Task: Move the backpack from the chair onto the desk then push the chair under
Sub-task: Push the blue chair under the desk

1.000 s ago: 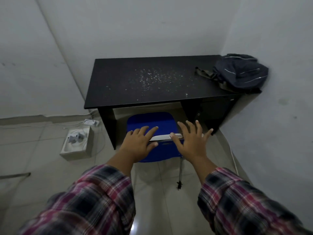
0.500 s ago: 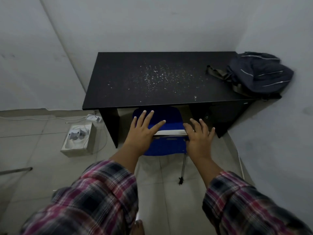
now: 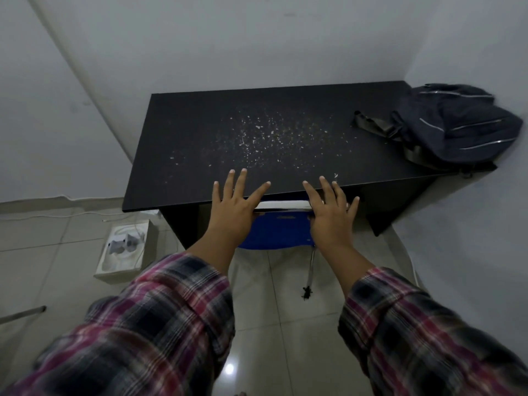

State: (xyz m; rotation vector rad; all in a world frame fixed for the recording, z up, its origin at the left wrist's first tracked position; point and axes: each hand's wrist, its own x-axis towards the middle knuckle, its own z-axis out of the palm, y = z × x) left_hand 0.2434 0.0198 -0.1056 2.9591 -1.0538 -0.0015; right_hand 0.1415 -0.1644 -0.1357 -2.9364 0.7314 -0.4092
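The dark backpack [image 3: 454, 124] lies on the far right end of the black desk [image 3: 200, 150], against the wall, its strap trailing left. The blue chair [image 3: 278, 232] sits mostly beneath the desk; only its backrest and one metal leg show. My left hand [image 3: 237, 212] and my right hand [image 3: 328, 215] rest flat on the top of the backrest, fingers spread and reaching over the desk's front edge. Neither hand wraps around anything.
White specks dot the middle of the desk. A white box [image 3: 124, 250] with a cable lies on the tiled floor left of the desk. Walls close in behind and on the right. A metal bar [image 3: 23, 314] pokes in at the left edge.
The chair has slid further under the desk, its seat now hidden. Both hands moved forward with the backrest and now overlap the desk's front edge. The view came closer.
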